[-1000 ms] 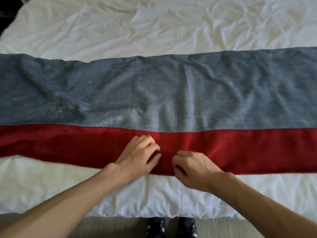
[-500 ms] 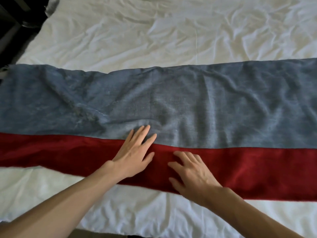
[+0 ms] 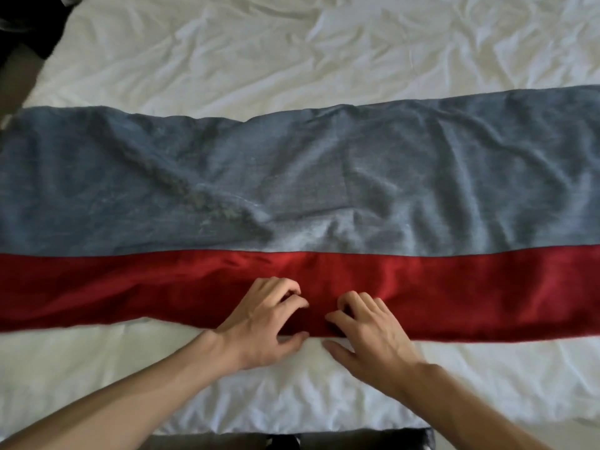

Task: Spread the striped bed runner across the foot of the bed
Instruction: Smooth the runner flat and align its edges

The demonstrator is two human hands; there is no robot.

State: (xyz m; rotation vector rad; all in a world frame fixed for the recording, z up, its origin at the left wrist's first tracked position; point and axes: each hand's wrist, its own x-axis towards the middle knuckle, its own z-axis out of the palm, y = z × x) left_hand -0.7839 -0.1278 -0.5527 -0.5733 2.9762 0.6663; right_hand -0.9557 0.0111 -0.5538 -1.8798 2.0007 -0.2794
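- Head view looks down on a bed (image 3: pixel 324 417) covered with a creased white sheet (image 3: pixel 227 60).
- A striped runner (image 3: pixel 324 177) lies across the bed from its left side to its right. It sits close to the bed's near edge, with a band of bare sheet between the two.
- Its wide grey-blue stripe (image 3: pixel 454 157) is on the side toward the middle of the bed. Its narrower red stripe (image 3: pixel 130 287) is on the side toward the bed's near edge.
- The grey-blue stripe is rumpled, with a slanting ridge of folds left of the bed's midline.
- The left hand (image 3: pixel 259 319) grips the red stripe's near hem about midway across the bed, fingers curled on top and thumb at the hem.
- The right hand (image 3: pixel 370 332) grips the hem the same way just beside it. The two hands are close but not touching.
- Both bare forearms reach in over the bed's near edge.
- A dark object (image 3: pixel 19 27), too dim to make out, is beyond the bed's far left corner.
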